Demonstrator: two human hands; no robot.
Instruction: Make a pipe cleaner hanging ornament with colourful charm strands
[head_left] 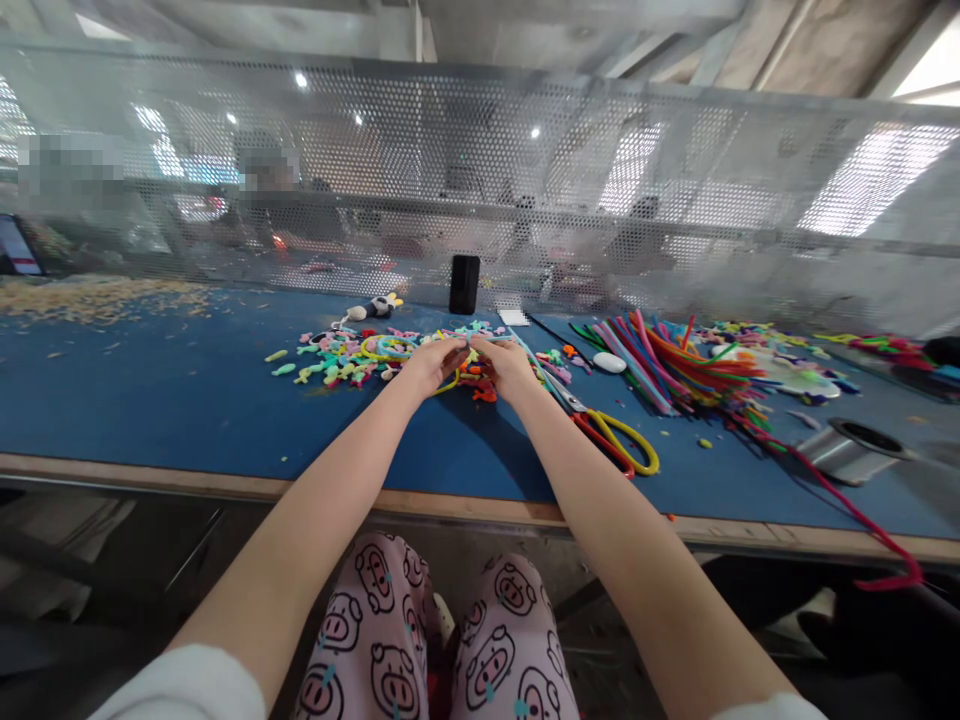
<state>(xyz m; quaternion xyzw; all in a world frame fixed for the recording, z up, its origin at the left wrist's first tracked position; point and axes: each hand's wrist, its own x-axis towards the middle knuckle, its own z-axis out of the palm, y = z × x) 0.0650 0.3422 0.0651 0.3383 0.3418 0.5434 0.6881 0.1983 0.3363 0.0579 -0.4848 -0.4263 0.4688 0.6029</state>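
My left hand [433, 364] and my right hand [507, 366] meet over a blue table, fingers pinched close together. Between the fingertips shows a thin light-blue strand [469, 338], partly hidden by them. Around and behind my hands spreads a pile of small coloured rubbery pieces [337, 358], in pink, green, yellow and blue. Orange pieces [484, 394] lie just below my right hand. Close to my right forearm rest scissors [624, 440] with red and yellow handles.
Behind the pile stands a black phone [464, 284], near a small plush-like figure [375, 308]. To the right are a bundle of coloured strands [664, 358], a white oval object [609, 362] and a metal spool [853, 452]. A perforated metal screen [480, 150] closes off the back.
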